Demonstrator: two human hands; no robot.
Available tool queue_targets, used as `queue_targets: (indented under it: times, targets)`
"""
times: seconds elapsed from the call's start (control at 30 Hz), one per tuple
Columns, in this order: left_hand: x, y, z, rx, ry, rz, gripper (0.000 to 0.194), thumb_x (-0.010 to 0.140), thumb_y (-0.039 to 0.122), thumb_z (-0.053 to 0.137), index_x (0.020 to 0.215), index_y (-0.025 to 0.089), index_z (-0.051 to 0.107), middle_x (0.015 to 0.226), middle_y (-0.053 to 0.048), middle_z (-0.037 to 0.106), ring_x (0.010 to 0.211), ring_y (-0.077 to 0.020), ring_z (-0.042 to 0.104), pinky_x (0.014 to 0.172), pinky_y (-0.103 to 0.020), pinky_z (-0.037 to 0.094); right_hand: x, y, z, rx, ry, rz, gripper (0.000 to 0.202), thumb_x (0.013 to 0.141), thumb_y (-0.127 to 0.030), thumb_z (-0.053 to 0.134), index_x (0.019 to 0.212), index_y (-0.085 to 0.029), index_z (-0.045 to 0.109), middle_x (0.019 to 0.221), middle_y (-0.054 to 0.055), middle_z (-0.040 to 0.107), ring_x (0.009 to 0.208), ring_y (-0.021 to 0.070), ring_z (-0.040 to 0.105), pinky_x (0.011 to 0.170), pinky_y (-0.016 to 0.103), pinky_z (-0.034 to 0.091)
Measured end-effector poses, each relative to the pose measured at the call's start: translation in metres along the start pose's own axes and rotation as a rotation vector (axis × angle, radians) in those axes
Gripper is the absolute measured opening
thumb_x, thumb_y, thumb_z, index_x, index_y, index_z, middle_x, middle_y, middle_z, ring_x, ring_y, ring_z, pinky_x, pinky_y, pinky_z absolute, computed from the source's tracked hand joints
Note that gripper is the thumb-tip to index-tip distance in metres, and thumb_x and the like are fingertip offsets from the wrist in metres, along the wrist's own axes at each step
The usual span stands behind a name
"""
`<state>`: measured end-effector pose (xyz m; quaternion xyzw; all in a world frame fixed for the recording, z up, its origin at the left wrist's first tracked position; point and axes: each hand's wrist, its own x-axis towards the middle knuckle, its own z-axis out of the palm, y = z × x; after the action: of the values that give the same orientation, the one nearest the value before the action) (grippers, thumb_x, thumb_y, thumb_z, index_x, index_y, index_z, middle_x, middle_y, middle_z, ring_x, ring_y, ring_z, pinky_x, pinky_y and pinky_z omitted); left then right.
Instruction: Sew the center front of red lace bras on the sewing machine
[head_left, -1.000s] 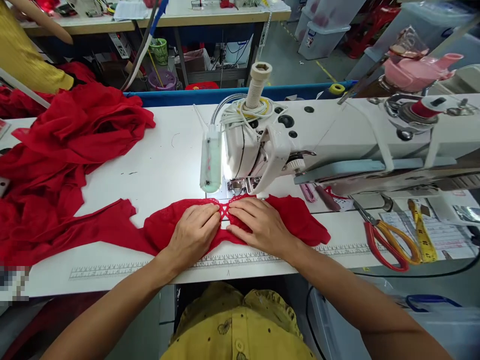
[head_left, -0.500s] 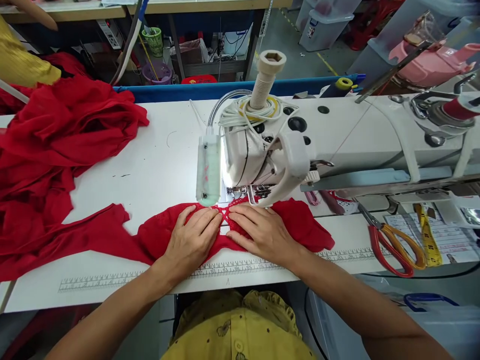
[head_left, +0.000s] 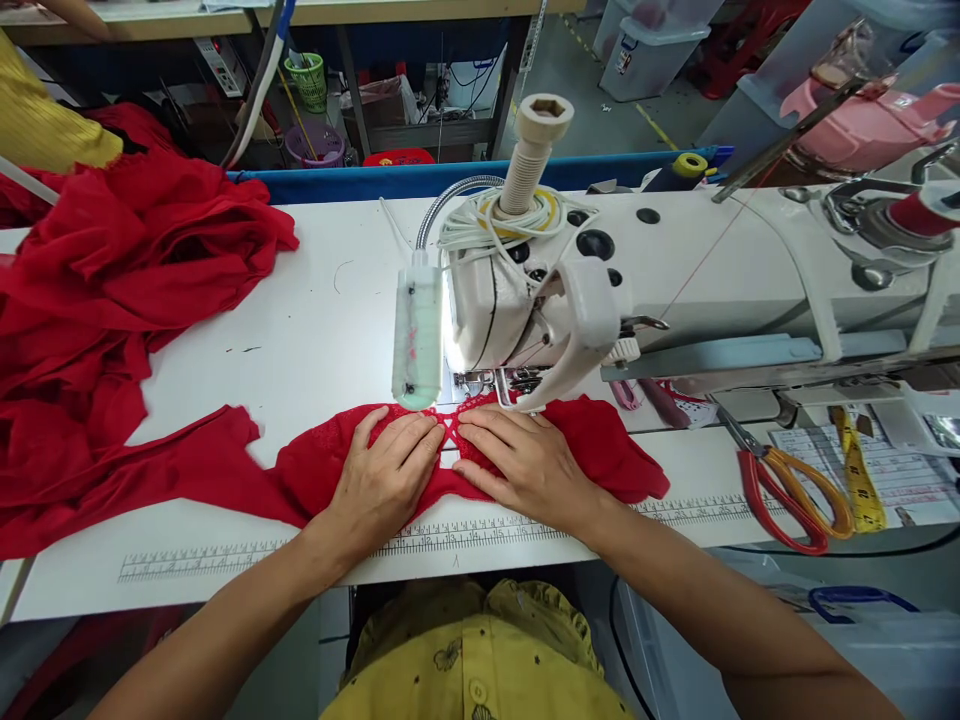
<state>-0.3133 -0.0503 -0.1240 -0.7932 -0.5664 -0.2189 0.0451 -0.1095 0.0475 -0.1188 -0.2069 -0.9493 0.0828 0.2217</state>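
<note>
Since a second ago: the view has shifted, so the spool [head_left: 919, 215] shows farther right and the pile of red fabric [head_left: 157, 270] a little farther left, while the left hand [head_left: 394, 465] and the right hand [head_left: 517, 460] keep almost the same places.
Red cloth: it lies flat on the white table [head_left: 322, 300], under both hands, just in front of the sewing machine [head_left: 487, 310]; an openwork band [head_left: 450, 432] shows in the gap between them.
Left hand: palm down on the cloth, fingers side by side; its thumb is hidden, so I cannot tell whether it pinches anything.
Right hand: palm down on the cloth, fingers forward, thumb spread away from them.
Lamp: a slim light [head_left: 416, 335] hangs beside the machine's head, above the far edge of the cloth.
Ruler: printed marks [head_left: 202, 560] run along the near edge of the table and pass beneath the right wrist.
Scissors: red and orange handles [head_left: 802, 495], well to the right, next to a yellow tape measure [head_left: 859, 475] lying over a sheet of paper [head_left: 904, 462].
Far left: a co-worker's yellow sleeve [head_left: 56, 110] behind the pile.
</note>
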Motion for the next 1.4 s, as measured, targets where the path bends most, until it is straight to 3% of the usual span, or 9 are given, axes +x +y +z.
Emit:
queue_targets:
  times: [1.4]
  targets:
    - [0.0021,0.002,-0.0032,0.006,-0.026,-0.019,0.029,0.099,0.01,0.051,0.125,0.015,0.061,0.121,-0.011,0.071,0.112,-0.0229,0.066,0.11,-0.048,0.034,-0.001,0.0001,0.0004,0.014,-0.004,0.01,0.031,0.098,-0.037,0.059,0.116,-0.014,0.068,0.121,0.01,0.071,0.107,0.0241,0.065,0.088,0.038,0.053]
